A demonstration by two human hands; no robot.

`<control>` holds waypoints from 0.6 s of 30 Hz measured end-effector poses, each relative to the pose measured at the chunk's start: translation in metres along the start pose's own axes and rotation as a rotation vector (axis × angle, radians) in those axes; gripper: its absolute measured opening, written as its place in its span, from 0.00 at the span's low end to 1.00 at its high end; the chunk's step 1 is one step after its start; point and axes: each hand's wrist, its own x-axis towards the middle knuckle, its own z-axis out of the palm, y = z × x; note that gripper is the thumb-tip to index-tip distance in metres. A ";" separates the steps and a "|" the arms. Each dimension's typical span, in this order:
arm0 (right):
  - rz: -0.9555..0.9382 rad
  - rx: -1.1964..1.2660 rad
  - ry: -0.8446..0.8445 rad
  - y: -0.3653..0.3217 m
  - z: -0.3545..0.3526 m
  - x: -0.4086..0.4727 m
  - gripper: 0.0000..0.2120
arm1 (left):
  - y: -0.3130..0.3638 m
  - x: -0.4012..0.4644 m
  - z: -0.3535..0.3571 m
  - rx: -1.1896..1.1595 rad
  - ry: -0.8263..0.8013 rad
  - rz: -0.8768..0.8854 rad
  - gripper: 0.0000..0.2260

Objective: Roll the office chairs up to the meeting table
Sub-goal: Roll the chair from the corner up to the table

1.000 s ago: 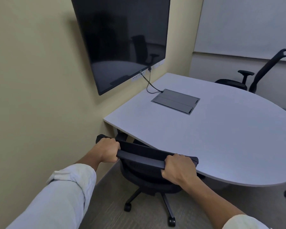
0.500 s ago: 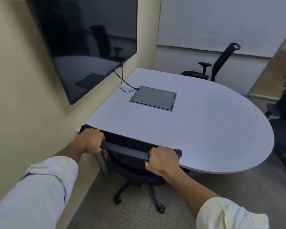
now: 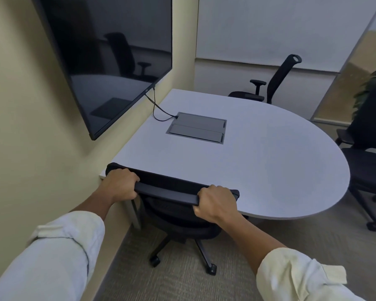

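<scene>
A black office chair [image 3: 174, 216] stands in front of me at the near edge of the grey meeting table [image 3: 258, 161], its backrest top overlapping the table edge. My left hand [image 3: 119, 184] grips the left end of the backrest's top bar and my right hand [image 3: 216, 200] grips the right end. Its seat sits partly under the tabletop, and its wheeled base shows on the carpet. A second black chair [image 3: 271, 83] stands at the table's far side. A third black chair [image 3: 369, 166] stands off the table's rounded right end.
A large dark screen [image 3: 109, 55] hangs on the yellow wall to the left, with a cable running to a grey cable box [image 3: 197, 131] set in the tabletop. A whiteboard covers the back wall. A plant [image 3: 373, 88] shows at the right edge. Carpet lies below.
The view has swung right and back, bringing the right-hand chair into sight. The chair I hold stands closer to the table, its backrest now over the edge. Both hands keep their grip.
</scene>
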 end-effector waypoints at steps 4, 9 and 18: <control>-0.081 0.049 0.018 0.007 0.002 -0.002 0.15 | 0.008 -0.005 -0.010 -0.114 -0.052 -0.036 0.05; -0.222 0.184 0.030 0.023 -0.014 -0.018 0.22 | 0.032 -0.011 -0.029 -0.058 -0.074 -0.048 0.15; 0.005 0.193 0.225 0.096 -0.053 -0.057 0.25 | 0.102 -0.004 -0.067 -0.377 -0.106 0.122 0.25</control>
